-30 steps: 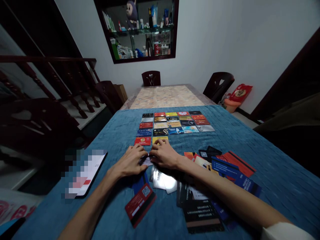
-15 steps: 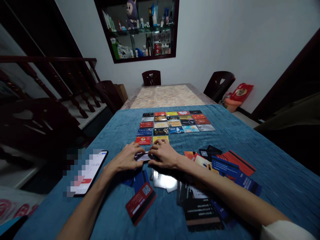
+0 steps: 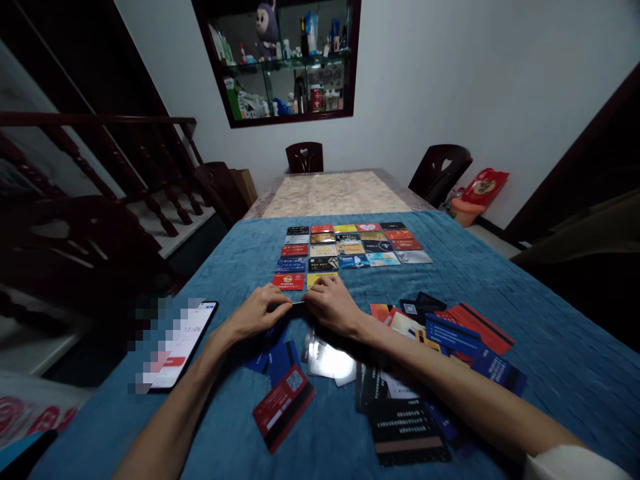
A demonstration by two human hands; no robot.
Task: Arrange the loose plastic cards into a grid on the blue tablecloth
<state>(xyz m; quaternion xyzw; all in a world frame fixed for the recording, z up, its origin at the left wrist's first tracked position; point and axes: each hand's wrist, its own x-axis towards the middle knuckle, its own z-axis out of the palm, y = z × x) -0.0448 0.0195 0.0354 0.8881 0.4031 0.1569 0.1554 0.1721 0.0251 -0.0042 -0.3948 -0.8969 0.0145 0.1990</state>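
My left hand point(image 3: 260, 310) and my right hand point(image 3: 333, 305) pinch a thin card point(image 3: 298, 303) between them, seen nearly edge-on, so its face is hidden. Just beyond my fingers lie a red card point(image 3: 289, 282) and a yellow card point(image 3: 320, 278), the latter partly covered by my right hand. These form the nearest row of a grid of cards point(image 3: 354, 248) laid face up. Below my hands are blue cards point(image 3: 283, 360), silver cards point(image 3: 330, 360) and a dark red card point(image 3: 284, 407) with a QR code.
Loose black cards point(image 3: 407, 433) and blue and red cards point(image 3: 455, 333) lie under and beyond my right forearm. A phone point(image 3: 183, 347) rests left of my left arm. A blue cloth point(image 3: 225, 427) covers the near table; chairs point(image 3: 440, 175) stand around the far end.
The card between my hands has tilted from lying with its pale face showing to nearly edge-on. Both hands have closed more tightly on it, staying in about the same place.
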